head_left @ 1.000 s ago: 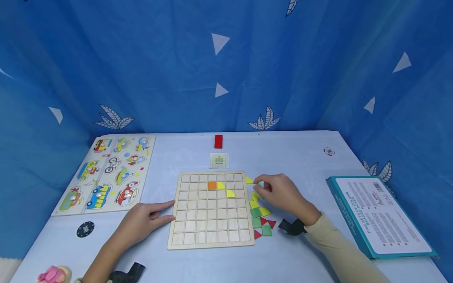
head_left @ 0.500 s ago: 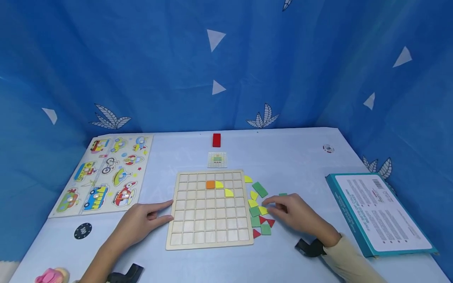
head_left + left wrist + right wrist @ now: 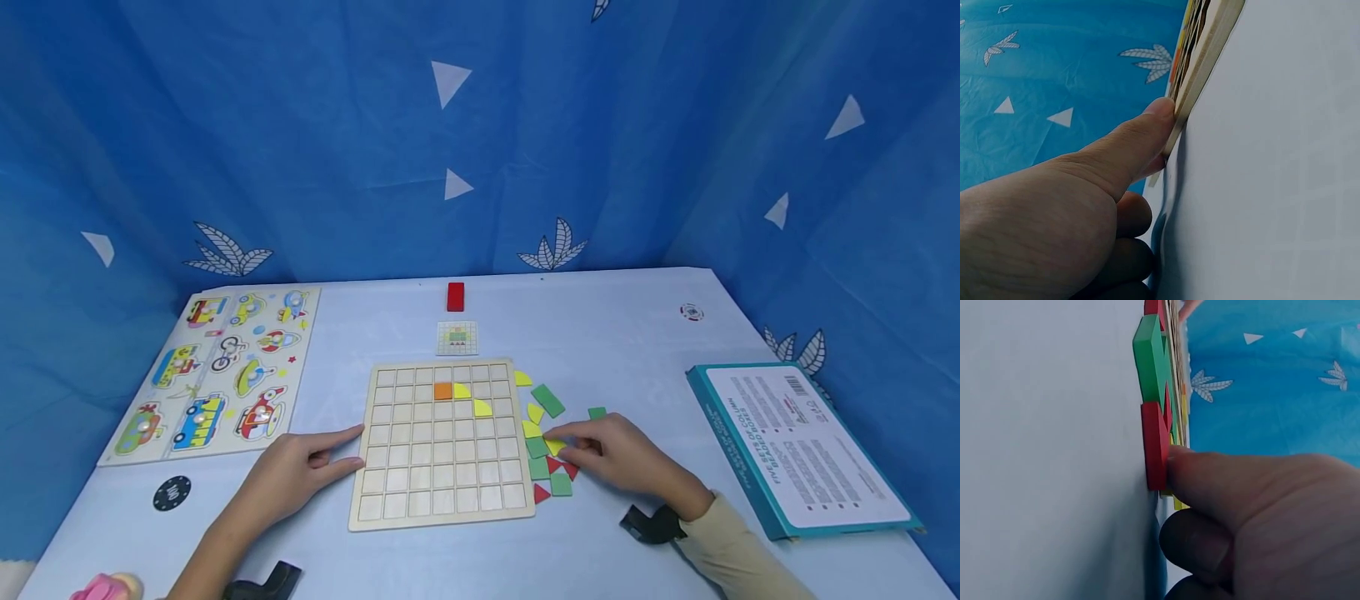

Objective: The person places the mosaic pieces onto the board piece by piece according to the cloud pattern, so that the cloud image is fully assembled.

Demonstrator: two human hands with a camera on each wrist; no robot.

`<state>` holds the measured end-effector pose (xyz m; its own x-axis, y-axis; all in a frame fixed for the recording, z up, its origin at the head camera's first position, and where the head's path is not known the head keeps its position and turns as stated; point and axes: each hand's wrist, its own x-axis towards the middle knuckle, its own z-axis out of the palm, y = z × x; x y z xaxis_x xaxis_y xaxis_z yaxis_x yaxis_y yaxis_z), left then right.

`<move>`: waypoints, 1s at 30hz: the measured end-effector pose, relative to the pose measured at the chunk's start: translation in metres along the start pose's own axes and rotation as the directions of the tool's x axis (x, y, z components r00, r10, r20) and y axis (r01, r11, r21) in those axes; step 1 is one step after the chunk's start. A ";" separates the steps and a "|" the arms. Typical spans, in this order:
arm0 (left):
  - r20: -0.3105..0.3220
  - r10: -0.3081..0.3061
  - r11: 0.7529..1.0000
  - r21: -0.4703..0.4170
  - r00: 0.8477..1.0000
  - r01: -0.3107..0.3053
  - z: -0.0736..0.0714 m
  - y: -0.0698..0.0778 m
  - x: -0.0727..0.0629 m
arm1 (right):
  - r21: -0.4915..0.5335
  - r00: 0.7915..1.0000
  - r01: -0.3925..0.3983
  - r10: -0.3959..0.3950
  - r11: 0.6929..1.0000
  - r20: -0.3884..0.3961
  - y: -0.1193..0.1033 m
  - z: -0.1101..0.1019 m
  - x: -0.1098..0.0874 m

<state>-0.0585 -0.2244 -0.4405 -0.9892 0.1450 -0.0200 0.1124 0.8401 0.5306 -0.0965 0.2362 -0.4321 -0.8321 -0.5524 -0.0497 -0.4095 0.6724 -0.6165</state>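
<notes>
A wooden grid board (image 3: 442, 524) lies on the table in the head view, with an orange square tile (image 3: 443, 391) and two yellow quarter-circle tiles in its cells. My left hand (image 3: 288, 471) touches the board's left edge with extended index finger and thumb; the left wrist view shows the thumb (image 3: 1141, 134) against that edge. To the board's right, my right hand (image 3: 618, 454) pinches a yellow quarter-circle tile (image 3: 555, 447) between index finger and thumb, partly covering it. Around it lie green squares (image 3: 561, 484), red triangles (image 3: 542, 493) and more yellow tiles (image 3: 522, 378).
Beyond the board are a small pattern card (image 3: 457, 337) and a red block (image 3: 455, 297). A vehicle puzzle board (image 3: 225, 375) lies at left, above a black chip (image 3: 172, 492). A teal-edged box (image 3: 806, 450) lies at right. A green rectangle (image 3: 548, 400) rests near the board.
My right hand has come down and toward me from the green rectangle to the yellow quarter-circle tile, and its fingers have closed in on it. The left hand stays at the board's edge.
</notes>
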 end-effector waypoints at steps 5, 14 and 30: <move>0.002 -0.009 1.000 -0.003 1.000 0.009 0.000 0.001 0.000 | -0.053 0.999 0.003 -0.004 0.999 -0.032 -0.001 0.001 -0.001; -0.011 0.002 1.000 -0.006 1.000 -0.002 -0.002 0.003 0.001 | -0.210 0.982 -0.071 0.032 0.975 -0.185 0.003 0.004 -0.001; -0.015 0.000 1.000 -0.011 1.000 -0.001 0.000 0.002 0.000 | -0.310 0.969 -0.143 0.069 0.940 -0.237 0.003 -0.002 -0.004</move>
<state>-0.0586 -0.2231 -0.4397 -0.9905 0.1375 -0.0070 0.1120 0.8341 0.5402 -0.0951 0.2413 -0.4322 -0.9234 -0.3719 0.0952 -0.3818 0.8639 -0.3284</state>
